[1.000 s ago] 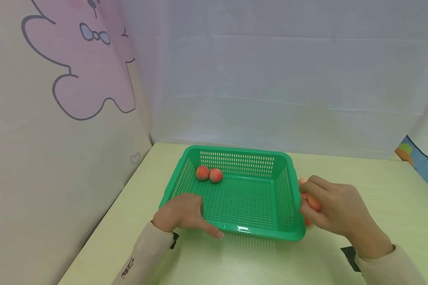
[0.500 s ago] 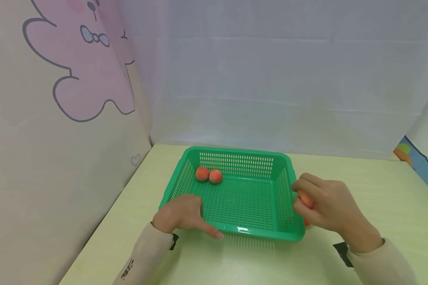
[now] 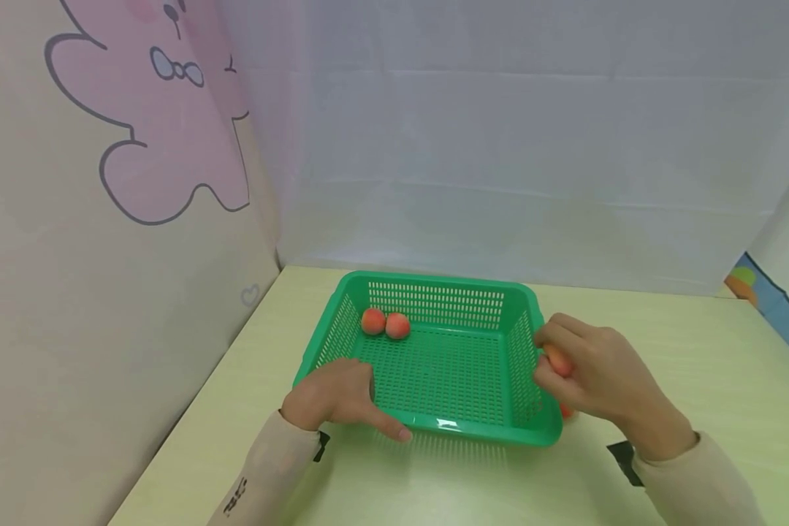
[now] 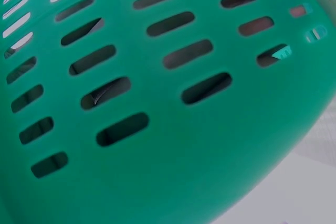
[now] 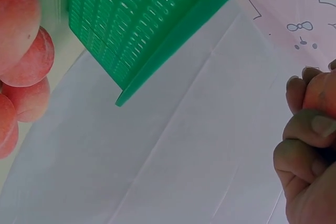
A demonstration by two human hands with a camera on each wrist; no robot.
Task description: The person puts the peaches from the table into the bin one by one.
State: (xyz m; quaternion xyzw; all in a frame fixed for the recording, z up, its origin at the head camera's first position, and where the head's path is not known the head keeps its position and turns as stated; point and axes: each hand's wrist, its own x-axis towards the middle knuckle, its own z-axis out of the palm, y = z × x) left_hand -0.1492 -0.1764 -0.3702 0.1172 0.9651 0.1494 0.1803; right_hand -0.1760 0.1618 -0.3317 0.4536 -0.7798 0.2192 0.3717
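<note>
In the head view my right hand (image 3: 588, 369) holds a peach (image 3: 557, 361) beside the right rim of the green basket (image 3: 460, 432). The right wrist view has its curled fingers (image 5: 299, 163) around that peach. My left hand (image 3: 338, 394) grips the basket's front left corner, its fingers bent over the rim and its thumb along the front edge. Only the slotted green basket wall (image 4: 173, 150) fills most of the left wrist view. Two peaches, a left one (image 3: 372, 321) and a right one (image 3: 397, 326), lie together in the basket's far left corner.
Several more peaches (image 5: 21, 61) sit outside the basket, mostly hidden from the head view by the right hand and basket; one peach (image 3: 567, 410) peeks out there. The pale yellow table (image 3: 250, 351) meets a white cloth backdrop (image 3: 500, 175) behind and a printed sheet (image 3: 164, 277) at left.
My right hand has lifted a peach from beside the basket and moved left and slightly up to the right rim. The left hand and the basket stay put.
</note>
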